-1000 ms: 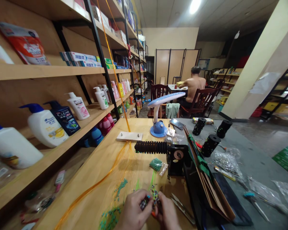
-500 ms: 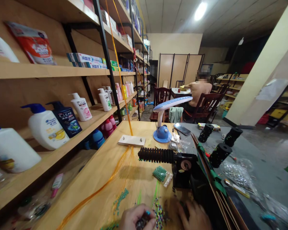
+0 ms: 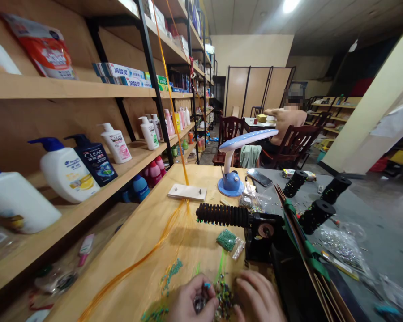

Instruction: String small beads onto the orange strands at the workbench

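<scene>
My left hand [image 3: 195, 300], near the bottom edge, has its fingers curled around a small clump of dark, shiny beads [image 3: 199, 304]. A turquoise bit [image 3: 207, 285] shows at its fingertips. Close on its right lies a loose pile of multicoloured beads [image 3: 224, 293], with bright green strands [image 3: 220, 264] running up from it. At the right side of this pile is my right hand [image 3: 260, 296], fingers apart and slightly bent, holding nothing visible. Small teal beads [image 3: 172, 273] are scattered to the left of my left hand.
A black ridged roller [image 3: 223, 215] on a black machine [image 3: 263, 237] stands beyond my hands. Nearby lie a bag of green beads [image 3: 226, 240], orange threads [image 3: 134, 268] and a clamp board [image 3: 187, 192]. A blue lamp [image 3: 231, 183] stands behind; a person [image 3: 290, 118] sits farther back.
My right hand has shifted left and up from beside the machine to the bead pile, its fingers now in plain view. My left hand keeps its curled grip. The view has shifted slightly.
</scene>
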A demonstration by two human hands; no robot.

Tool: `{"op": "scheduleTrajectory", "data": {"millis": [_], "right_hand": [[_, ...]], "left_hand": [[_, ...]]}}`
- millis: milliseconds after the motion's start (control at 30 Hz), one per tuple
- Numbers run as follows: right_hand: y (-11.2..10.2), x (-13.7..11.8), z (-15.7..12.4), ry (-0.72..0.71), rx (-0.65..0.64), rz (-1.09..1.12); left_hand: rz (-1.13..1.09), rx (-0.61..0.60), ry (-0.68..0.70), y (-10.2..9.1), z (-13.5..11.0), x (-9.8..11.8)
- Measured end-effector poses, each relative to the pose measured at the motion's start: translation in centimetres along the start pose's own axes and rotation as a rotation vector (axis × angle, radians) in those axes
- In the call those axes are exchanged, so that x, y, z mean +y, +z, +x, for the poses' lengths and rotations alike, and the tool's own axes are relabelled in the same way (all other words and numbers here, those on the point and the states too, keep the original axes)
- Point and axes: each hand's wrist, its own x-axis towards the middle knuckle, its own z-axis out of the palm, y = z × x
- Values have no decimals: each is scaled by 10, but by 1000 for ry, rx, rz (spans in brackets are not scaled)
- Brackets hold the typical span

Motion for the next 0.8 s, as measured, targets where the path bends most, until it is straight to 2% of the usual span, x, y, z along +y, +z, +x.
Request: {"op": "scheduleTrajectory", "data": {"millis": [67,167,300,367,500,800], "right_hand": [[0,-17,16,-118,14,-25],[-2,-35,35,-156,14,-53],[-7,-43,48,-212,126,-50],[-10,-43,51,-249,139,-50],[-16,-41,53,-264,91,-60],[-18,-30,41,-168,-59,-47]], "left_hand": [[47,-24,24,0,1,1],[156,-40,83,-2,2,3],[322,-63,127,-4,2,10],[381,-78,118,-3,2,16],[393,-96,100,-2,1,22],[284,-105,82,-8,2,16]]}}
